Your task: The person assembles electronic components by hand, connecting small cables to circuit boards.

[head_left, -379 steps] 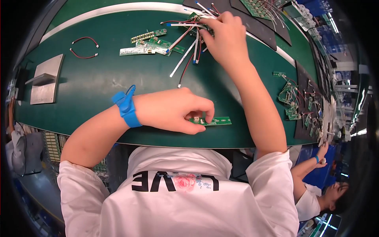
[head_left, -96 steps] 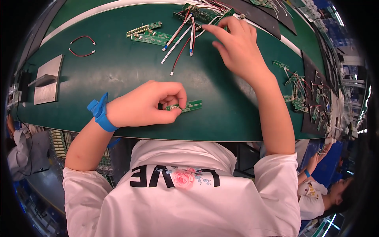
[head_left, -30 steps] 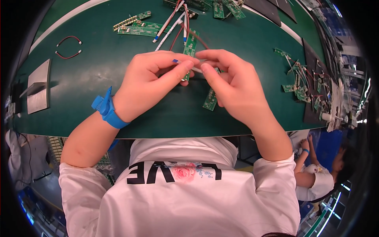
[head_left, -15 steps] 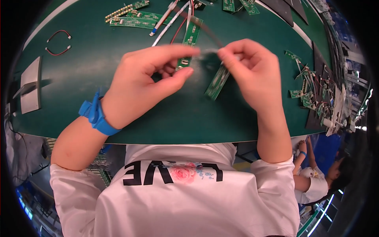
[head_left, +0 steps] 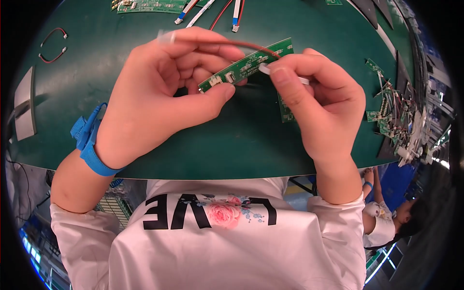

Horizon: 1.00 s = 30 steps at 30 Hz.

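My left hand [head_left: 145, 96] is closed on one end of a narrow green circuit board [head_left: 256, 62], gripping it between thumb and fingers. The board slants up to the right, with small white connectors near its held end. Between thumb and forefinger, my right hand [head_left: 328, 96] pinches a thin red-brown cable [head_left: 237, 44] with a white plug [head_left: 264, 69] by the board. The cable arches over my left fingers to a blurred white end [head_left: 166, 36]. A second green board [head_left: 286, 108] shows beneath my right fingers; its attachment is hidden. A blue strap [head_left: 94, 152] circles my left wrist.
More green boards [head_left: 154, 6] and several plug-ended cables [head_left: 236, 21] lie at the far side. Two short cables [head_left: 52, 32] and a metal plate [head_left: 25, 104] sit at left. A heap of wired boards [head_left: 384, 123] is at right. Another person [head_left: 386, 220] sits beyond.
My left hand has shifted left and now holds the board tilted toward the right. The right hand has moved slightly right, bringing the cable's white plug near the board.
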Each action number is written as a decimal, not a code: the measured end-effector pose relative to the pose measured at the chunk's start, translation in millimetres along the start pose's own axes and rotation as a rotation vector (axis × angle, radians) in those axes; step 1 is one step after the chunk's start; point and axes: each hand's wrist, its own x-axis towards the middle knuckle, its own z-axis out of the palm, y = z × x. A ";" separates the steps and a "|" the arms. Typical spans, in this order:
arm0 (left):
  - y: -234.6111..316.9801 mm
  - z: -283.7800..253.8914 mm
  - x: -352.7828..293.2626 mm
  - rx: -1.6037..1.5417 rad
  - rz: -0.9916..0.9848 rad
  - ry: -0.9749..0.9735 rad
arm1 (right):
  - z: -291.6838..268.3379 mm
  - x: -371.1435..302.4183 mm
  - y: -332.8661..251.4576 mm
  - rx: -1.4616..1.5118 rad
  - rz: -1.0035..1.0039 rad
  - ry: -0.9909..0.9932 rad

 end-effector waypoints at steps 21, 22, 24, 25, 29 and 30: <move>7.0 1.8 -1.3 -0.018 -0.075 0.096 | 8.6 1.6 17.3 -0.247 -0.425 0.131; 7.2 2.5 -1.4 -0.039 -0.083 0.101 | 8.9 2.5 19.7 -0.231 -0.449 0.116; 6.7 2.2 -1.2 -0.061 -0.093 0.107 | 11.5 2.4 17.1 -0.213 -0.472 0.100; 6.3 0.9 -0.7 -0.071 -0.094 0.090 | 14.5 1.7 9.7 -0.189 -0.443 0.111; 5.7 1.2 0.6 -0.069 -0.075 0.053 | 10.5 5.3 27.9 -0.139 -0.485 0.149; 5.6 1.6 0.3 -0.069 -0.076 0.054 | 10.4 6.1 29.2 -0.138 -0.484 0.148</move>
